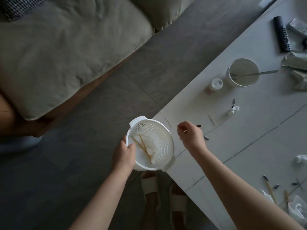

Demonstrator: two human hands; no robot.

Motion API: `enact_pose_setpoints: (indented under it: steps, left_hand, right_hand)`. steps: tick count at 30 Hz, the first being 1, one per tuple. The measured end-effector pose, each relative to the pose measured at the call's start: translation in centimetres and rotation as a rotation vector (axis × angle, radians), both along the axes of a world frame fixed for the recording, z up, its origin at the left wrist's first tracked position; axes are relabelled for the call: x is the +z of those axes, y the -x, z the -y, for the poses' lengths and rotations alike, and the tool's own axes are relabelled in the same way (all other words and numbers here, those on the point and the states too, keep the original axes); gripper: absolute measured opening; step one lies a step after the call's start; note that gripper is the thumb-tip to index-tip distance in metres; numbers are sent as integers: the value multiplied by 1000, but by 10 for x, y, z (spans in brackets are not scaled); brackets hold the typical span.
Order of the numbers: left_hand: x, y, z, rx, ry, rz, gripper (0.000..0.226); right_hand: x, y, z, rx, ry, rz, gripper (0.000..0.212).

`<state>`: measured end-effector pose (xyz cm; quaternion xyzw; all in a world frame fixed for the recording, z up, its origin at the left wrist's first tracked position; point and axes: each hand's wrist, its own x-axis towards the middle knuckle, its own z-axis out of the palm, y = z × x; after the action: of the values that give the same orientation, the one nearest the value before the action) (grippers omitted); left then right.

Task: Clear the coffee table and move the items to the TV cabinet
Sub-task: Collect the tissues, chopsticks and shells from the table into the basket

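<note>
White perforated plastic colander (pixel 155 138), round with two small lug handles, held at the corner of the pale coffee table (pixel 240 146), partly over the dark stone-tile floor (pixel 79 163); inside lie two thin bamboo skewers (pixel 141 145) and crumpled white tissue (pixel 152 155). Left hand (pixel 123 156) grips the near rim, thumb curled over the edge. Right hand (pixel 191 135) hovers just beside the colander above the table edge, fingers curled down as in a narrow pinch; whether anything is held between them cannot be told. Dark, pointed sunflower-seed shells (pixel 206 137) lie scattered just beyond this hand and further up the table. Mid-table: a small lidded bottle (pixel 216 84) beside a round white paper bowl (pixel 243 72) with a metal spoon (pixel 255 73) resting in it, handle over the rim. Far right: a matte black remote control (pixel 281 34) and crumpled greenish wrappers (pixel 295 61). Near right corner: more skewers (pixel 270 190), shells and clear plastic wrapping (pixel 297 208). Across the floor, a sofa with a soft, creased olive cushion (pixel 66 52) on a wooden base. Beige slippers (pixel 150 185) show below the colander
</note>
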<state>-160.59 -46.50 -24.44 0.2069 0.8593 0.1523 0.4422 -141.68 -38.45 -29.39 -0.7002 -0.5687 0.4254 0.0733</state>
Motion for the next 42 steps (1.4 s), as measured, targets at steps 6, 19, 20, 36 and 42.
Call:
enact_pose_setpoints:
  steps: [6,19,20,36,42]
  left_hand:
    - [-11,14,-4,-4,-18,6,9]
    - [-20,23,-18,-29,-50,16,10]
    - [-20,24,-19,-33,-45,11,10]
    - [-22,-24,-46,-131,-49,61,11]
    - [-29,-39,-51,-147,-69,62,23]
  right_hand:
    - [-46,14,-20,-16,65,143,23]
    - [-79,38,-38,325,-75,377,17]
    - [-80,38,-38,343,-93,395,17]
    - [-66,-85,-52,-277,28,342,24]
    - [-77,-109,-64,-225,27,416,27]
